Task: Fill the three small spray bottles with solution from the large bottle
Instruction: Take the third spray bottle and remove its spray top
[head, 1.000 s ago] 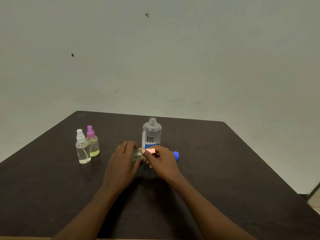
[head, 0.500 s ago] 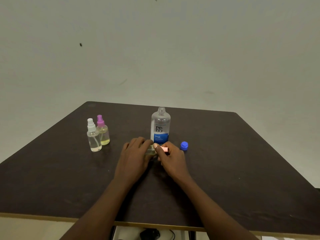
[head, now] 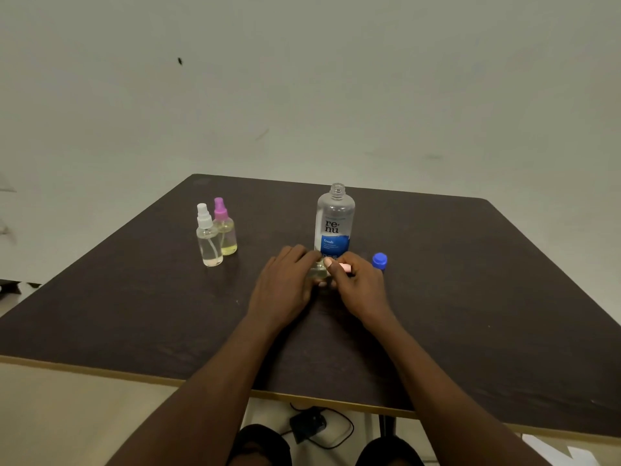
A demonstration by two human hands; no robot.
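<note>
The large clear bottle [head: 334, 223] with a blue label stands uncapped at the table's middle. Just in front of it my left hand [head: 282, 287] grips a small clear spray bottle [head: 317, 272], mostly hidden by my fingers. My right hand [head: 359, 287] pinches that bottle's pink spray cap [head: 346, 269]. Two other small spray bottles stand together at the left: one with a white cap [head: 208, 238] and one with a purple cap [head: 225, 230], both holding liquid.
The large bottle's blue cap [head: 379, 261] lies on the dark table [head: 134, 297] right of my right hand. The table's near edge runs across the bottom. A black device with a cable [head: 309, 425] lies on the floor beneath.
My hands stay on the small bottle and pink cap. The camera tilted down and back, so the table's near edge and the floor came into view.
</note>
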